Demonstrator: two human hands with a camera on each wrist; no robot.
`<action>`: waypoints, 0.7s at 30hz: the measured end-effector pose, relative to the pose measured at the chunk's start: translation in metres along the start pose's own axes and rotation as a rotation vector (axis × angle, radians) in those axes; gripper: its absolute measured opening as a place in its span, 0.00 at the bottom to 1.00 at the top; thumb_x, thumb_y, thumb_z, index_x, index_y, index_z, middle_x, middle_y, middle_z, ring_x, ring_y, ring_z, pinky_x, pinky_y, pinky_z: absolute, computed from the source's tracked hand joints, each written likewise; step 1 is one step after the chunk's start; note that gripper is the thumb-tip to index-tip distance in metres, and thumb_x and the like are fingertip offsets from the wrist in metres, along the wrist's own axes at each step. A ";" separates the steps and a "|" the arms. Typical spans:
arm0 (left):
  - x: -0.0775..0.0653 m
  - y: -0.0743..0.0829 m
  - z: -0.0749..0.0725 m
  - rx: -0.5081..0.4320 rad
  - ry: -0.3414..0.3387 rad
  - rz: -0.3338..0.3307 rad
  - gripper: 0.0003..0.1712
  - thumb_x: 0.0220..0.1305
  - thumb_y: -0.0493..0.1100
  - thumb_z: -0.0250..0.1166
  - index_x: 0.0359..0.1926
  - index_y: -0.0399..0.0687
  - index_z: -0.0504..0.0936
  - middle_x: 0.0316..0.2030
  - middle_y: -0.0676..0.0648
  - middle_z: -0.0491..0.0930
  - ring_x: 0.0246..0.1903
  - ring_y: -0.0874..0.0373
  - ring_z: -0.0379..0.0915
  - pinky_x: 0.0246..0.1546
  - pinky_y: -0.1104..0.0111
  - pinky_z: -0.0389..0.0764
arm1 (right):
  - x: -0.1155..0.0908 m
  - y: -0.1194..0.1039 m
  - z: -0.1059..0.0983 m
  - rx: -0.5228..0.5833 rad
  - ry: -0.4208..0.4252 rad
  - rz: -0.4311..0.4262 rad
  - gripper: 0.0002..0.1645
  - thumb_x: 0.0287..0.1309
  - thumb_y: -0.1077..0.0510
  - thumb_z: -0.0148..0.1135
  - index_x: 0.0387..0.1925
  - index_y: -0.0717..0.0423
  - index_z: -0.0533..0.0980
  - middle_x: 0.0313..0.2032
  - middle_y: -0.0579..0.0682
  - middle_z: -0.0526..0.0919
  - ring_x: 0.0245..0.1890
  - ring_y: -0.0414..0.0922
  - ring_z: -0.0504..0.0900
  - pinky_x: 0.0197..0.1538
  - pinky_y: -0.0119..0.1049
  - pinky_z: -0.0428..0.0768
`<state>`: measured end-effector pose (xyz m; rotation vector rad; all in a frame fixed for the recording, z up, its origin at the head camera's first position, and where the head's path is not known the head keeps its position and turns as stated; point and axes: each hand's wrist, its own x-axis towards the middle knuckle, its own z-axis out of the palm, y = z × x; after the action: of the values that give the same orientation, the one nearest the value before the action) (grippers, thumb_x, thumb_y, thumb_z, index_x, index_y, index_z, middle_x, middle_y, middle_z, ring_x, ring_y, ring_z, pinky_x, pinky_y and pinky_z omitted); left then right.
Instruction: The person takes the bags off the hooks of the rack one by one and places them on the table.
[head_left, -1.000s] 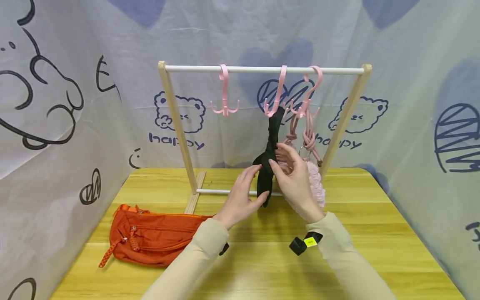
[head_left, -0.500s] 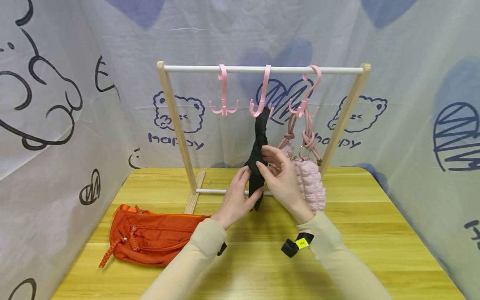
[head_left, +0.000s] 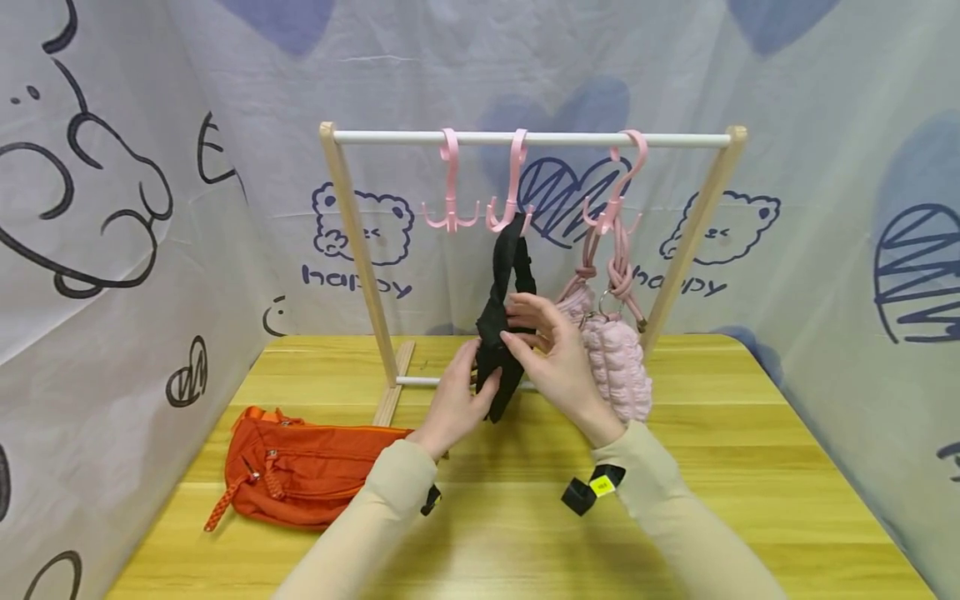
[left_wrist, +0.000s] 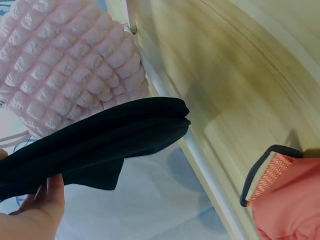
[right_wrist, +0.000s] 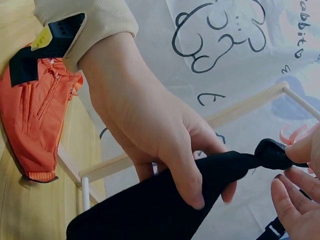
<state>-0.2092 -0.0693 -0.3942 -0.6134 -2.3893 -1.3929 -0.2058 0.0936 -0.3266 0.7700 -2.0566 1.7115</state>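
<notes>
A black fabric bag (head_left: 501,367) hangs by its strap (head_left: 504,262) from the middle pink hook (head_left: 513,187) on the rack's white rail. My left hand (head_left: 453,404) holds the bag's body from the left; in the right wrist view the left hand (right_wrist: 160,125) has its thumb across the cloth and fingers behind. My right hand (head_left: 555,358) pinches the bag's upper part, where the strap joins. Fingers of the right hand (right_wrist: 297,195) show at the strap in the right wrist view. In the left wrist view the black bag (left_wrist: 100,135) stretches sideways from the left hand (left_wrist: 45,210).
Close right of my right hand, a pink quilted bag (head_left: 617,367) hangs by cords from the right pink hook (head_left: 611,192). A left pink hook (head_left: 450,187) shares the rail (head_left: 390,138). An orange waist bag (head_left: 307,471) lies on the wooden table (head_left: 675,517) at left.
The middle hook and black bag have slid left along the rail, both hands moving with them. The bag has turned, so its two strap lengths now show apart. More of the pink bag is visible.
</notes>
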 end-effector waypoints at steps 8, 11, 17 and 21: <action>-0.002 -0.007 -0.008 -0.103 -0.003 -0.061 0.21 0.74 0.36 0.55 0.65 0.46 0.69 0.60 0.38 0.79 0.60 0.44 0.78 0.59 0.51 0.80 | -0.001 0.003 -0.004 -0.030 0.004 -0.005 0.26 0.64 0.70 0.63 0.63 0.63 0.72 0.54 0.64 0.82 0.56 0.57 0.82 0.59 0.40 0.83; -0.003 -0.010 -0.010 -0.140 0.003 -0.082 0.21 0.75 0.36 0.53 0.66 0.47 0.68 0.62 0.38 0.78 0.63 0.44 0.75 0.65 0.50 0.75 | 0.001 0.005 -0.007 -0.035 0.021 -0.017 0.25 0.63 0.71 0.62 0.62 0.66 0.72 0.54 0.65 0.82 0.54 0.59 0.82 0.58 0.41 0.83; -0.004 -0.015 -0.014 -0.260 -0.026 -0.138 0.21 0.77 0.37 0.50 0.67 0.51 0.68 0.62 0.41 0.79 0.67 0.47 0.72 0.70 0.49 0.68 | 0.006 0.005 -0.014 -0.062 0.050 0.002 0.24 0.64 0.71 0.61 0.61 0.66 0.72 0.54 0.63 0.81 0.56 0.58 0.81 0.58 0.31 0.81; -0.004 -0.018 -0.015 -0.296 -0.039 -0.159 0.22 0.77 0.37 0.50 0.68 0.51 0.67 0.62 0.40 0.79 0.69 0.46 0.68 0.72 0.48 0.65 | 0.010 0.003 -0.019 -0.060 0.066 0.048 0.24 0.65 0.68 0.62 0.62 0.62 0.72 0.56 0.62 0.80 0.59 0.58 0.79 0.63 0.39 0.79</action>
<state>-0.2142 -0.0911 -0.4017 -0.5348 -2.3230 -1.8389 -0.2170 0.1103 -0.3186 0.6425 -2.0876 1.6684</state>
